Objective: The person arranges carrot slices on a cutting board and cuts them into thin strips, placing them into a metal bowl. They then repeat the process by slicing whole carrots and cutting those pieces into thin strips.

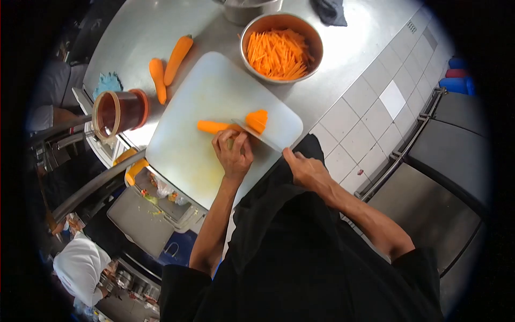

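On a white cutting board (pixel 214 80) lies a peeled carrot (pixel 209 126), and my left hand (pixel 234 153) presses on it with curled fingers. A kitchen knife (pixel 263 138) is gripped by its handle in my right hand (pixel 308 170). Its blade runs across the board, close to the fingertips of my left hand. Just beyond the blade sits a small pile of carrot slices (pixel 257 121). My fingers hide part of the carrot. Behind the board's far right edge stands a metal bowl (pixel 318 43) filled with carrot strips (pixel 279 53).
Two whole carrots (pixel 177 60) lie left of the board on the steel table (pixel 139 32). Nearby are a reddish-brown container (pixel 126 110) and a blue cloth or glove (pixel 107 83). A waste bin (pixel 145 220) stands below. Another person in white (pixel 83 268) is at lower left.
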Motion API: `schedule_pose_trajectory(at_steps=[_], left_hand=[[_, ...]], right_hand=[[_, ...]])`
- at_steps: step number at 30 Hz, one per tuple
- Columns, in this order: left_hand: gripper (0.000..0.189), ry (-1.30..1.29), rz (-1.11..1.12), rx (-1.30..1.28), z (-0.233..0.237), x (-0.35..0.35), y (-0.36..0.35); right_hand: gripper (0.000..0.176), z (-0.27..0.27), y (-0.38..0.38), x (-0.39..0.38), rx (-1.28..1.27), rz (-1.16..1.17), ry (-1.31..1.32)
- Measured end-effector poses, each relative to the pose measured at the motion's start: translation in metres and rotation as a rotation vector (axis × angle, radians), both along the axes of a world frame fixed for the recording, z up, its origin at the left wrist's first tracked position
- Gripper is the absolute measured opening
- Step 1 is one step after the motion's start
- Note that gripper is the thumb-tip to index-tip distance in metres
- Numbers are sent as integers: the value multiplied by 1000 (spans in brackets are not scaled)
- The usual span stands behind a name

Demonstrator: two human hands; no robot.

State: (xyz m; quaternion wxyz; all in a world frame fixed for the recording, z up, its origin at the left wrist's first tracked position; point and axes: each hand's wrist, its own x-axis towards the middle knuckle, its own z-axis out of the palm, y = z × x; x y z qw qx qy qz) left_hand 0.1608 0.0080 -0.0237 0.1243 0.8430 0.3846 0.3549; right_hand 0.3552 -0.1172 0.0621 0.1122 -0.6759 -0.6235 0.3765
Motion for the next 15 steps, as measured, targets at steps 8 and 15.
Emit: schedule_pose_trajectory(at_steps=[8,15], left_hand=[[19,40,-24,51,-34,-22,-1],[15,19,38,11,-4,-2,-2]], right_hand=[[41,-23,-21,-13,241,14,-87],[49,-28,-18,-6,308,26,-47]])
